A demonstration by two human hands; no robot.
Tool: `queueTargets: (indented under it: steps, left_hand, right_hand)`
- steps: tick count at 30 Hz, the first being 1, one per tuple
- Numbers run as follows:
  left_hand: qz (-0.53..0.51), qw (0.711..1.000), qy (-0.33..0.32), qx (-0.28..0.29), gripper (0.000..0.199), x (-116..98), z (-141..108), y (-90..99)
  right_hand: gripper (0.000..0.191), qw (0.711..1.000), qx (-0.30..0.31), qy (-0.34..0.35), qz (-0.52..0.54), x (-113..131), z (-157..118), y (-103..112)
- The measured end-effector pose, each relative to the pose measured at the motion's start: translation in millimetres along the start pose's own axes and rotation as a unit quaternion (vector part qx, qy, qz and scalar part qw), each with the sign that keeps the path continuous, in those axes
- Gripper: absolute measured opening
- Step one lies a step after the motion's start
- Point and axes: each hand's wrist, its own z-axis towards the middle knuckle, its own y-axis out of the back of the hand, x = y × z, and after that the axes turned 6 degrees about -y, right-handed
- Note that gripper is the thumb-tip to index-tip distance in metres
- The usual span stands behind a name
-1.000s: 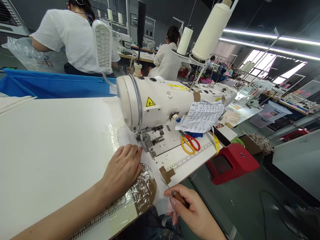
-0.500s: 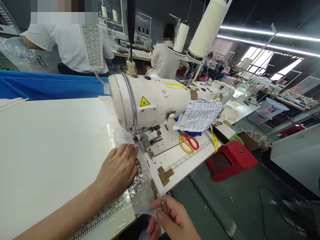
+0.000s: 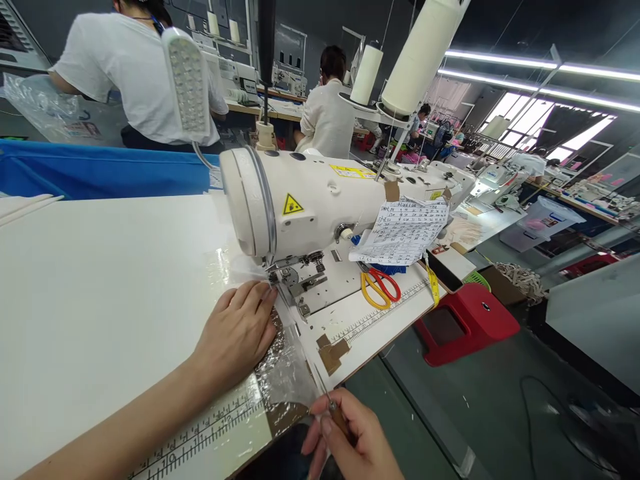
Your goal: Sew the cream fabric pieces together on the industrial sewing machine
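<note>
My left hand (image 3: 243, 327) lies flat, fingers together, on thin see-through white fabric (image 3: 290, 373) just in front of the presser foot of a white sewing machine (image 3: 310, 200). My right hand (image 3: 355, 433) is at the table's front edge, closed around the wooden handle of an awl (image 3: 339, 419). The awl's thin metal shaft points up along a narrow white strip of the fabric's edge. Some white material also shows between the right fingers. The fabric's far end runs under the needle area, partly hidden by the left hand.
Red-and-yellow scissors (image 3: 380, 288) lie on the machine bed beside a handwritten paper sheet (image 3: 403, 230). A yellow tape measure (image 3: 432, 283) hangs at the edge. A red stool (image 3: 467, 323) stands to the right. Thread cones (image 3: 423, 57) rise above; people sit at machines behind.
My right hand has moved slightly right with the awl. The fabric's near end has shifted up and right, uncovering more brown tape at the table edge. My left hand stays nearly in place.
</note>
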Motion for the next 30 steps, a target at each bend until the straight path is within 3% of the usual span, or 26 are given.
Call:
queueTargets:
  steps: [9, 25, 30]
  left_hand:
    - [-0.012, 1.000, -0.023, 0.001, 0.040, -10.8, -0.6, 10.6]
    - [-0.022, 1.000, -0.015, 0.000, 0.038, -7.4, 0.1, 6.6]
    - [-0.017, 1.000, -0.013, -0.008, 0.038, -2.9, -0.5, 0.2]
  right_hand:
    - [0.055, 1.000, -0.003, 0.011, -0.010, 15.1, 9.2, -0.9]
    - [0.044, 0.998, -0.001, 0.050, -0.044, 31.4, 12.5, -2.7]
    - [0.032, 0.983, 0.001, 0.095, -0.157, 34.4, 6.3, 3.0]
